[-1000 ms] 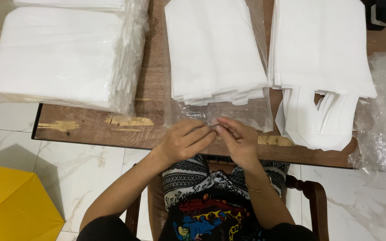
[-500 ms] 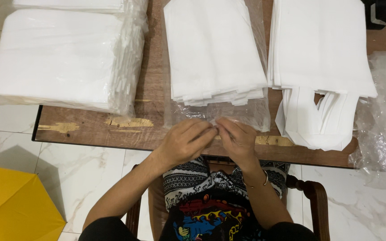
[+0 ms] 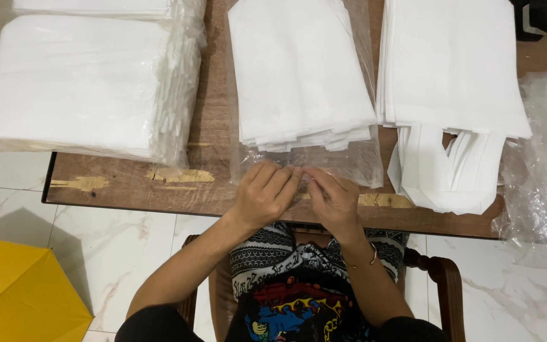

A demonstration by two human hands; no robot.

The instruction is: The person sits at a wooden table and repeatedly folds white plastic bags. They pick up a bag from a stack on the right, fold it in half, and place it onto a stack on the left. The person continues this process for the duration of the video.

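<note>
Hands: left hand (image 3: 266, 193), right hand (image 3: 332, 197) fingers pinching clear bag (image 3: 349, 161) edge | white stacks: 3

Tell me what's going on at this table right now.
A person seated at a wooden table has both hands at the open end of a clear plastic sleeve that holds a stack of folded white bags. The left hand and right hand pinch the plastic edge together at the near side. A wrapped white bundle lies to the left, and loose white handled bags to the right.
</note>
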